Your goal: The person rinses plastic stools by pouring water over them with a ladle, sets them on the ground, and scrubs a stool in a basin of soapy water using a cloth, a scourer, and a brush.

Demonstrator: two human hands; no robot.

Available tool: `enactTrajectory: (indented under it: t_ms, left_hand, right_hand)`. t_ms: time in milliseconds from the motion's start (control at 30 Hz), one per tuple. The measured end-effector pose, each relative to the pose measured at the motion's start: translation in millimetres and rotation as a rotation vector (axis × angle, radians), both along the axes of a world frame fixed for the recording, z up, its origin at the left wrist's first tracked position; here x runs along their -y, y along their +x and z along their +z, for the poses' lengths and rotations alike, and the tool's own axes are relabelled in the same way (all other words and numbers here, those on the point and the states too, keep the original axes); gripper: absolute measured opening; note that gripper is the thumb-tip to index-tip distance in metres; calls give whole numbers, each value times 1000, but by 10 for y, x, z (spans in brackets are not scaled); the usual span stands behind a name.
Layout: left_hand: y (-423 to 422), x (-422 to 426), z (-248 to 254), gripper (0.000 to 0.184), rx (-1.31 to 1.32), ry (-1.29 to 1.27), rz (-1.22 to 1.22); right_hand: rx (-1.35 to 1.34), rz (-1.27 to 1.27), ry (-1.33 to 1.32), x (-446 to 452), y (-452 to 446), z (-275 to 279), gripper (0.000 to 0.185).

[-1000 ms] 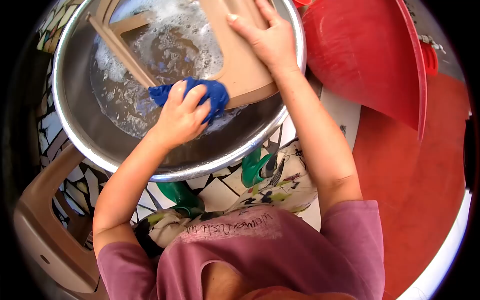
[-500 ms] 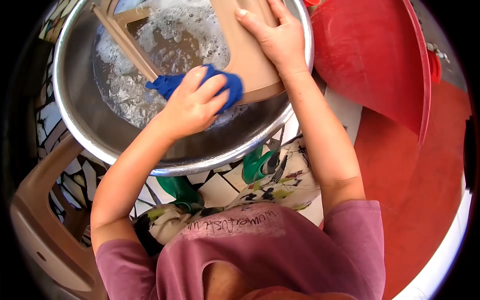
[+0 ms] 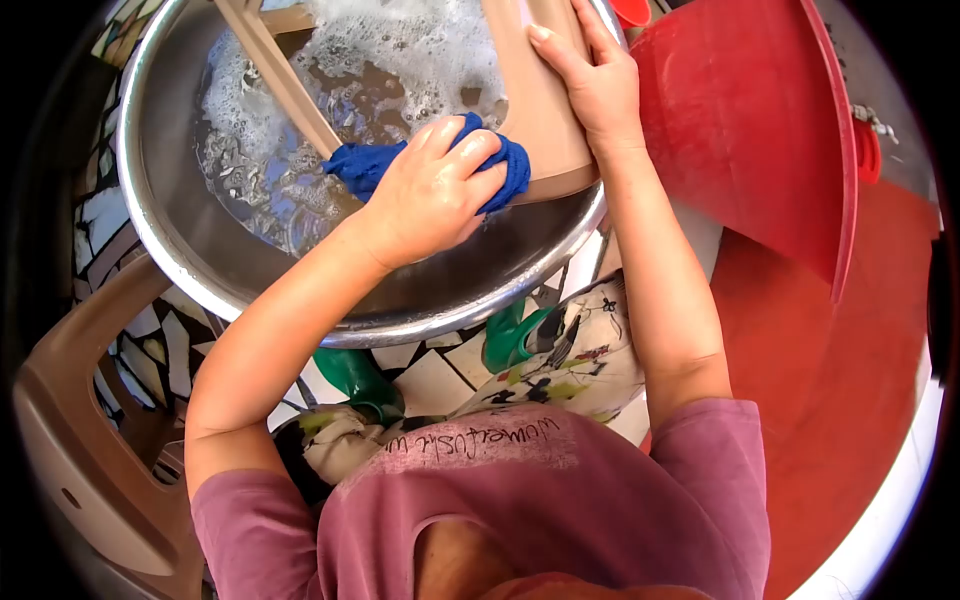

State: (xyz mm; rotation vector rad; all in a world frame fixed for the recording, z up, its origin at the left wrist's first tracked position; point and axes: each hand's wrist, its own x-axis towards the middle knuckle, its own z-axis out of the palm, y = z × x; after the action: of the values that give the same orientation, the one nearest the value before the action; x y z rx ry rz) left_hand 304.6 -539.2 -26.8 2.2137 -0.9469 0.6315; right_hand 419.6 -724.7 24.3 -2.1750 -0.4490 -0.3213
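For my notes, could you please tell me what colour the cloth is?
The cloth is blue, seen best in the head view.

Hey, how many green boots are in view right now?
2. One green boot shows below the basin's near rim, left of center; the other is to its right, beside the patterned trousers. More could be hidden under the basin.
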Motion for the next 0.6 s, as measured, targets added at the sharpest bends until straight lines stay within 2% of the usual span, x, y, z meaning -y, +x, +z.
enactTrajectory:
  t_ms: [67,100,167,200,233,267,300,367,433,467,500,533,567,600]
  left_hand:
    - [14,-124,3,25,-203,-16,-62]
    - [-1,-266,-51,18,-292,11,-93]
    - [-24,-538,-218,24,-602,280,-165]
    - [-52,-625,-396,27,-649,384,-202]
    - [-37,-675,-395,30,-923,573,-172]
    - [45,-651,-323,31,-1177,886,-115]
    - [26,-729,-379,32,-1143,954,-32]
    - [107,-887,-438,32,-1029,812,97]
    - [218,-785,31,32,-1030,470,335]
    - [282,-698,223,34,-1077,415,387]
    - [285,-612,203,34,-1061,432,363]
    - [274,-495,129,37,-731,369,319]
    - [262,-374,71,42,-406,293,261]
    - [226,-209,61,56,-552,447,271]
  right_hand:
    - [-148,103,216,156,133,-69,65]
    - [-294,135,404,243,148,-62,66]
    - [-382,168,467,372,197,-147,69]
    - [-373,150,422,427,233,-187,70]
    - [-373,134,375,464,299,-206,70]
    - [-358,139,313,527,375,-209,70]
    - [-355,142,315,537,427,-202,70]
    - [-360,195,379,579,496,-218,70]
    - [-356,171,323,730,529,-315,70]
    - [-263,211,350,695,515,-330,69]
    - [-164,252,370,672,501,-284,68]
    - [-145,136,127,757,471,-218,66]
    - [27,87,127,852,516,-353,59]
    - [91,-51,110,984,466,-481,50]
